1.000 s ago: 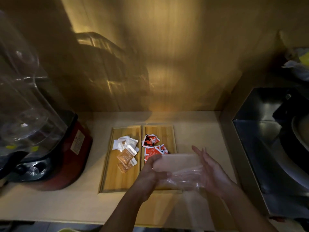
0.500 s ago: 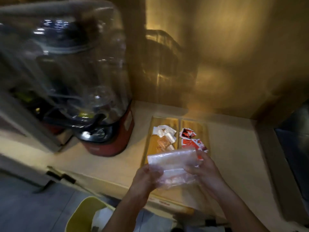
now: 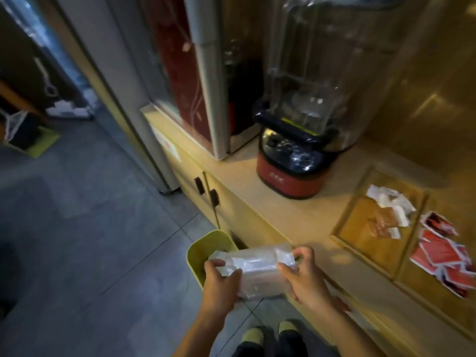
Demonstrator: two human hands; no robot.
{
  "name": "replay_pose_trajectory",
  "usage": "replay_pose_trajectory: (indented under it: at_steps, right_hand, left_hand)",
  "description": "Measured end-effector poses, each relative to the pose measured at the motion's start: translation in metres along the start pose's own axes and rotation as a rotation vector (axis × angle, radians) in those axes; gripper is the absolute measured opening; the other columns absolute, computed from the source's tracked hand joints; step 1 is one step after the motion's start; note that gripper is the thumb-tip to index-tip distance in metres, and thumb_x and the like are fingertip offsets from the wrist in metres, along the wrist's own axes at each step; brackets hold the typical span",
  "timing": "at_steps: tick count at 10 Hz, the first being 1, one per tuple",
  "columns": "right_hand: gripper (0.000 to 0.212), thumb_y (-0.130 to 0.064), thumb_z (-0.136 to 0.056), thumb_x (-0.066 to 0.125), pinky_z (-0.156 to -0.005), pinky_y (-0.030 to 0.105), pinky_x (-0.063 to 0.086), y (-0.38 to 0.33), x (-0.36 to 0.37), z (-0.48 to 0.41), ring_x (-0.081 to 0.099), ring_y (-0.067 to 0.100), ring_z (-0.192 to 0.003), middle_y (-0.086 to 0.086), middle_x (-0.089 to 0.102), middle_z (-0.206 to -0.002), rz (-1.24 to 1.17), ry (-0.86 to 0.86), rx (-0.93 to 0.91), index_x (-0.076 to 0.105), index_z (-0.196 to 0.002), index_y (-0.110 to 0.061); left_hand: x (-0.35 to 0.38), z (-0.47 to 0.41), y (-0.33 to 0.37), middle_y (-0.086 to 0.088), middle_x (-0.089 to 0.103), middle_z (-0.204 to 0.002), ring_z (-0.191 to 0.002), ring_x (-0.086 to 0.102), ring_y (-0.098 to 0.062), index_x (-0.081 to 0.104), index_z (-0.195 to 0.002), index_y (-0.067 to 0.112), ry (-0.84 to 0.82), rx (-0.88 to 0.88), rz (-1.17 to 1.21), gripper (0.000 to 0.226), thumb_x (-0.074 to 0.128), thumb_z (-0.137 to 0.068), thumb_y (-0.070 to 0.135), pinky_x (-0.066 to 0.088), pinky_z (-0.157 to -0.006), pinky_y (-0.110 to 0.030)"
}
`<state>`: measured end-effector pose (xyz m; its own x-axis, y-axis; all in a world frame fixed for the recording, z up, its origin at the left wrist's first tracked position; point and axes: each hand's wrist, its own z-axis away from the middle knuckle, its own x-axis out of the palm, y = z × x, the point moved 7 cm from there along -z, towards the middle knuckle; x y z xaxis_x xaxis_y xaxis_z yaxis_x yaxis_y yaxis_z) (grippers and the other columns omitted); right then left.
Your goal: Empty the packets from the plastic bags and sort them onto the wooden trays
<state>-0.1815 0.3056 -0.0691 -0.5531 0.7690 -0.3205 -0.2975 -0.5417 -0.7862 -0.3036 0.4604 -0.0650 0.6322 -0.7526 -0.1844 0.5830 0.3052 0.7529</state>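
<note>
Both hands hold a crumpled clear plastic bag (image 3: 257,269) in front of the counter, over the floor. My left hand (image 3: 220,284) grips its left end, my right hand (image 3: 302,276) its right end. The bag hangs right beside the rim of a yellow-green bin (image 3: 198,256). Two wooden trays lie side by side on the counter at right. The left tray (image 3: 360,230) carries white and brownish packets (image 3: 391,212). The right tray (image 3: 438,300) carries red packets (image 3: 443,256).
A red-based blender (image 3: 291,173) with a clear jug stands on the counter left of the trays. Cabinet doors with dark handles (image 3: 206,191) sit below the counter. My feet (image 3: 270,333) stand on grey floor tiles. A tall cabinet edge (image 3: 208,73) rises behind the blender.
My view has swung left and down, away from the trays. Both hands have carried the plastic bag off the counter to the yellow-green bin on the floor.
</note>
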Motion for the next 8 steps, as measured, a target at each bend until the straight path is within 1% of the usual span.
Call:
replay_pose_trajectory:
  at_steps: [1, 2, 3, 4, 5, 6, 7, 8]
  right_hand:
    - [0.030, -0.017, -0.084, 0.060, -0.037, 0.023, 0.035, 0.008, 0.032, -0.012, 0.049, 0.014, -0.045, 0.010, 0.053, -0.076, 0.052, -0.036, 0.041, 0.034, -0.099, -0.019]
    - [0.025, -0.019, -0.084, 0.059, -0.057, 0.033, 0.043, 0.018, 0.060, -0.025, 0.055, 0.024, -0.065, 0.010, 0.058, -0.085, 0.163, -0.044, 0.034, 0.036, -0.094, -0.024]
    - [0.008, -0.017, -0.087, 0.054, -0.063, 0.029, 0.043, 0.017, 0.083, -0.040, 0.054, 0.020, -0.070, 0.005, 0.058, -0.083, 0.222, -0.043, -0.006, 0.047, -0.083, -0.020]
    - [0.011, -0.020, -0.089, 0.052, -0.060, 0.026, 0.043, 0.008, 0.103, -0.062, 0.054, 0.017, -0.075, -0.004, 0.056, -0.078, 0.220, -0.052, -0.086, 0.052, -0.079, -0.024]
    - [0.011, -0.022, -0.091, 0.050, -0.061, 0.021, 0.048, 0.001, 0.119, -0.083, 0.057, 0.007, -0.075, -0.006, 0.059, -0.082, 0.180, -0.020, -0.218, 0.054, -0.083, -0.029]
    - [0.018, -0.023, -0.093, 0.047, -0.064, 0.007, 0.041, 0.010, 0.134, -0.108, 0.058, 0.011, -0.080, -0.002, 0.061, -0.093, 0.261, 0.054, -0.352, 0.061, -0.102, -0.017]
    - [0.041, -0.032, -0.090, 0.046, -0.082, 0.026, 0.047, 0.050, 0.163, -0.140, 0.057, 0.025, -0.109, 0.009, 0.059, -0.121, 0.625, -0.060, -0.328, 0.051, -0.125, -0.013]
    - [0.068, -0.050, -0.090, 0.039, -0.113, 0.050, 0.018, 0.111, 0.186, -0.159, 0.008, 0.032, -0.145, 0.010, 0.004, -0.159, 1.242, -0.399, -0.095, 0.011, -0.147, -0.026]
  left_hand:
    - [-0.021, -0.010, -0.023, -0.016, 0.057, -0.090, -0.059, 0.050, -0.018, 0.041, -0.102, 0.013, 0.101, -0.017, -0.002, 0.020, 0.055, -0.088, 0.010, 0.037, -0.032, -0.015]
    - [-0.032, -0.026, -0.044, -0.010, 0.059, -0.089, -0.073, 0.057, -0.025, 0.049, -0.084, 0.015, 0.160, -0.116, -0.017, 0.007, 0.055, -0.088, 0.013, 0.057, -0.062, -0.041]
    - [-0.039, -0.047, -0.057, -0.008, 0.059, -0.085, -0.072, 0.053, -0.018, 0.053, -0.081, 0.014, 0.152, -0.166, -0.019, 0.007, 0.054, -0.087, 0.014, 0.054, -0.082, -0.046]
    - [-0.050, -0.074, -0.057, -0.004, 0.057, -0.083, -0.077, 0.054, -0.019, 0.055, -0.084, 0.011, 0.207, -0.061, -0.025, 0.003, 0.055, -0.087, 0.012, 0.047, -0.068, -0.028]
    - [-0.058, -0.098, -0.056, -0.001, 0.057, -0.097, -0.089, 0.055, -0.020, 0.055, -0.095, 0.016, 0.255, 0.119, -0.057, 0.008, 0.057, -0.088, 0.013, 0.045, -0.069, -0.022]
    - [-0.054, -0.126, -0.059, 0.003, 0.048, -0.118, -0.102, 0.050, -0.010, 0.048, -0.114, 0.025, 0.211, 0.281, -0.219, 0.026, 0.054, -0.089, 0.027, 0.048, -0.084, -0.020]
    - [-0.039, -0.161, -0.100, -0.014, 0.034, -0.145, -0.124, 0.044, -0.027, 0.033, -0.138, 0.016, 0.109, 0.252, -0.671, 0.078, 0.028, -0.077, 0.064, 0.042, -0.103, -0.038]
    - [-0.032, -0.191, -0.150, -0.026, 0.019, -0.152, -0.134, 0.035, -0.046, 0.021, -0.145, 0.015, -0.002, 0.164, -1.166, 0.087, 0.025, -0.079, 0.072, 0.036, -0.107, -0.058]
